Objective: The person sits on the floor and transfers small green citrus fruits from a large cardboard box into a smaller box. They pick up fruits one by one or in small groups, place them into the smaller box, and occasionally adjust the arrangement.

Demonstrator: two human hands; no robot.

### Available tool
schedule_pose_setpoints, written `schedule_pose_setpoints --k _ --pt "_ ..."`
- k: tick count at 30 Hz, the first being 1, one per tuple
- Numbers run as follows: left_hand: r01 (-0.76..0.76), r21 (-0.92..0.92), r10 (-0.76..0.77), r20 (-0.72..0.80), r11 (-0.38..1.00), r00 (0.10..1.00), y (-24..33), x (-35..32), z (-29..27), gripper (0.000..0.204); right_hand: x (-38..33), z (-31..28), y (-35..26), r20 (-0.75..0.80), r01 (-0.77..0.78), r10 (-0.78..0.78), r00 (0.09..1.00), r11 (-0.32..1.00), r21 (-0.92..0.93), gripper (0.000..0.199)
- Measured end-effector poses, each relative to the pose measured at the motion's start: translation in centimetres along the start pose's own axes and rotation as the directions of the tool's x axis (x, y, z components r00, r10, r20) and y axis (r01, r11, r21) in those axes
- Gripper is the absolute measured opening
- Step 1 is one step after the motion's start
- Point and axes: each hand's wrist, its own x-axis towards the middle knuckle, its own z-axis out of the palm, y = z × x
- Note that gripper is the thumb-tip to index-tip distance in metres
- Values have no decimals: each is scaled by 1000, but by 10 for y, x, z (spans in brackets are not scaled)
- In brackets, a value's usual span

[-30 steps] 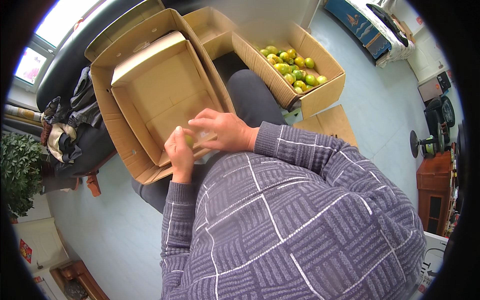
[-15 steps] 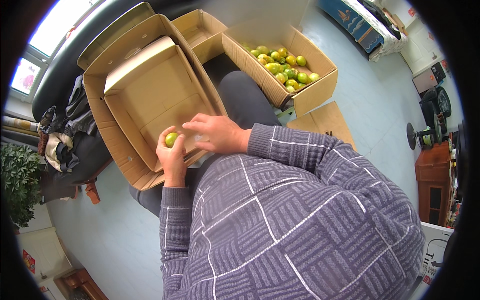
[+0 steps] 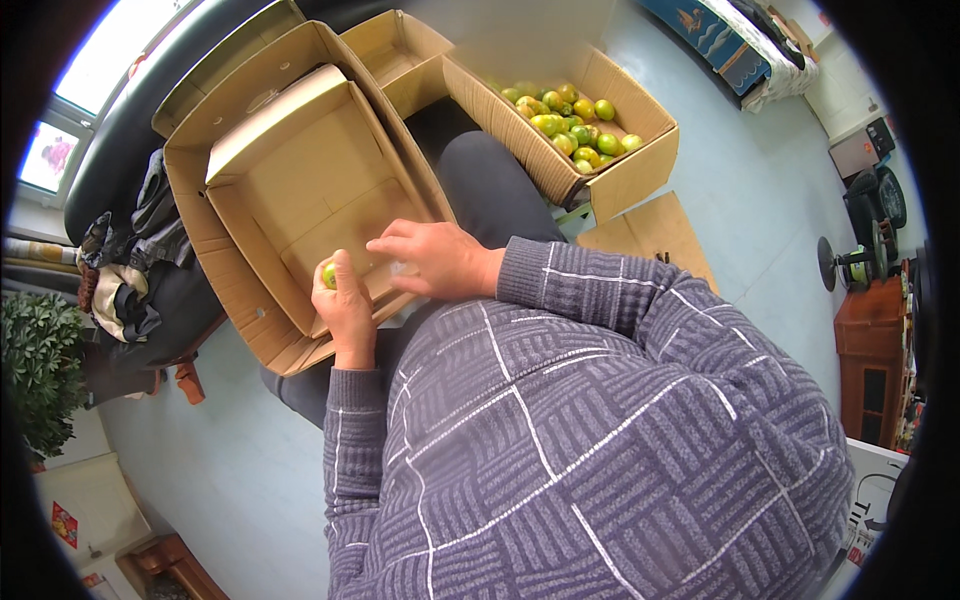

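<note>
In my left hand (image 3: 345, 305) a small round green-yellow fruit (image 3: 329, 276) is gripped, with the thumb lying over it and covering part of it. My right hand (image 3: 440, 262) is just to its right, apart from the fruit, its fingers bent and pointing left. Something small, pale and clear (image 3: 399, 269) shows between its thumb and fingers, too small to name. Both hands are over the near edge of a shallow cardboard tray (image 3: 300, 190), whose visible floor is bare. This tray sits inside a bigger cardboard box (image 3: 205, 240) in front of me.
To the right of my knee (image 3: 490, 175) stands a cardboard box (image 3: 635, 175) with many green and orange-tinged fruits (image 3: 575, 125). Behind is another cardboard box (image 3: 395, 50). A cardboard flap (image 3: 650, 240) lies below the fruit box. Clothes (image 3: 125, 270) and a leafy plant (image 3: 40, 365) are at the left.
My left thumb has moved across the fruit, which now shows less and sits slightly further left. The right hand stays almost in place.
</note>
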Motion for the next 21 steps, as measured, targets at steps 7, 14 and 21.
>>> schedule_pose_setpoints --k 7,14,21 --pt "-172 157 172 16 973 985 1 -8 7 58 2 -4 -3 52 -15 12 999 997 69 68" --pt "-572 564 430 378 595 820 0 -13 17 38 1 -2 0 35 56 -57 998 997 46 76" --pt "-568 594 525 269 570 807 2 -15 18 18 1 -4 -3 -7 25 -24 1000 998 50 67"
